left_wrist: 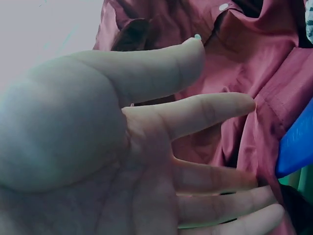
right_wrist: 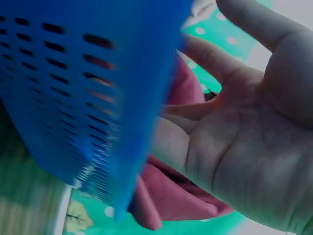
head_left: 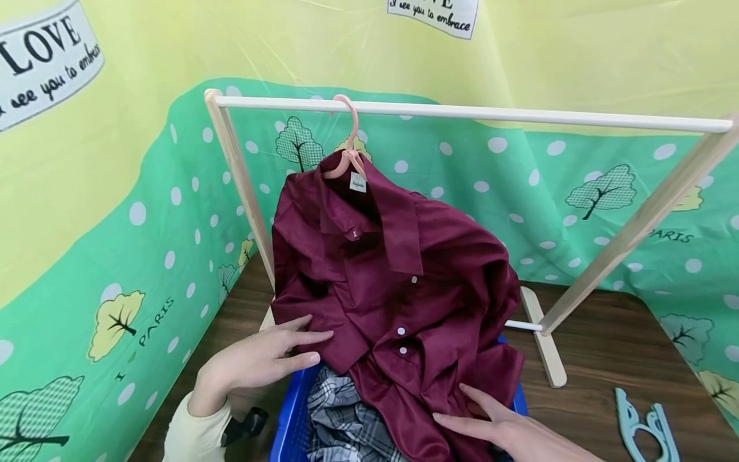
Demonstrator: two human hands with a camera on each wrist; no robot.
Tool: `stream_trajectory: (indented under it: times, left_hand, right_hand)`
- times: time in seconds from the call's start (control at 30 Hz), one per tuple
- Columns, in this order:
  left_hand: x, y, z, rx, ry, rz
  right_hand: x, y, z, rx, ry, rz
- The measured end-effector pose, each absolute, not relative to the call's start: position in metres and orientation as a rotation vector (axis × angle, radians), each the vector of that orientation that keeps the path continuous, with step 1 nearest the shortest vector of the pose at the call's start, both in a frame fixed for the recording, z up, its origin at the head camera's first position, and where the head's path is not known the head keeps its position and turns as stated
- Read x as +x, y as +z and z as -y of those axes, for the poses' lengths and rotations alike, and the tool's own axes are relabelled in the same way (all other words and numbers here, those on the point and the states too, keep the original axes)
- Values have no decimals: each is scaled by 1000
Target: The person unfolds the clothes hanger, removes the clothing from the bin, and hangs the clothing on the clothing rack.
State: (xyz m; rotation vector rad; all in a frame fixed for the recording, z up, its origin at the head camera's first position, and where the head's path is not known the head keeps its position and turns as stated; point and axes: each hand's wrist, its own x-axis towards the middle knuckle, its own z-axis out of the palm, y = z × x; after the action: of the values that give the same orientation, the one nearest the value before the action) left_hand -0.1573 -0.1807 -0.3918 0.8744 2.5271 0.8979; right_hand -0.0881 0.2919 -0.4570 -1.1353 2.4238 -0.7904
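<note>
A maroon button shirt (head_left: 369, 282) hangs on a pink hanger (head_left: 349, 128), whose hook is over a white rail (head_left: 462, 111). Its lower part drapes into a blue basket (head_left: 287, 420). My left hand (head_left: 262, 356) is at the shirt's left side, fingers extended and spread, gripping nothing; the left wrist view shows the same hand (left_wrist: 146, 132) with straight fingers before the cloth. Low on the right, my right hand (head_left: 491, 420) lies against the shirt with fingers extended. In the right wrist view, this hand (right_wrist: 234, 112) is beside the basket wall, some fingertips hidden behind it.
Grey plaid cloth (head_left: 352, 417) lies in the basket under the shirt. A light blue hanger (head_left: 646, 427) rests on the dark wooden table (head_left: 594, 340) at right. Wooden legs (head_left: 641, 224) hold up the rail. Patterned fabric (head_left: 138, 192) stands behind and at left.
</note>
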Motion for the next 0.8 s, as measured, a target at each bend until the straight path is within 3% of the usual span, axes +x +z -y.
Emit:
stream_trajectory:
  times: [0.23, 0.8]
  left_hand:
    - [-160, -393, 180, 855, 854, -2534]
    - [-173, -396, 200, 786, 974, -2671]
  right_hand:
    - [-94, -460, -282, -1229, -734, -2488]
    - [-104, -417, -277, -724, -876, -2363]
